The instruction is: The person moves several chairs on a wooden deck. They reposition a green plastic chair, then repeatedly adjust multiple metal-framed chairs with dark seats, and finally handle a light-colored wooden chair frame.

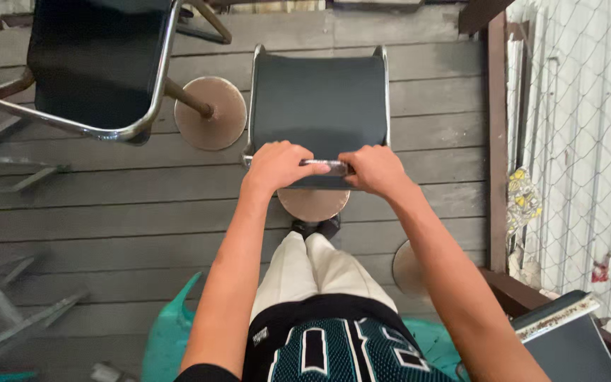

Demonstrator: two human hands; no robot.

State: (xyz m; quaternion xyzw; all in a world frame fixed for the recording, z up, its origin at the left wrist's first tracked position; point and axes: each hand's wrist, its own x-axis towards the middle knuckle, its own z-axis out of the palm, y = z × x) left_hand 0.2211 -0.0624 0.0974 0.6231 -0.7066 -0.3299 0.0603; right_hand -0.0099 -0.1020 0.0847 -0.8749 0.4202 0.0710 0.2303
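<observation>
While I look straight down, both hands grip the near rail (325, 166) of the chair (318, 106) in front of me: my left hand (277, 167) is clenched over the rail's left part, my right hand (374, 170) is clenched over its right part, and a short stretch of bright metal shows between the knuckles. That chair has a dark seat in a chrome frame and stands on the grey plank floor (107, 212), with its round base (313, 204) just under my wrists. My shoes (316, 227) peek out right behind the base, pale trousers (312, 272) below them. A second chair (97, 60) of the same kind stands to the left, near but apart, its own round base (210, 113) between the two. Something teal and plastic (167, 332) sits by my left leg, perhaps a seat, though too little shows. Wire mesh (581, 127) runs along the right side
</observation>
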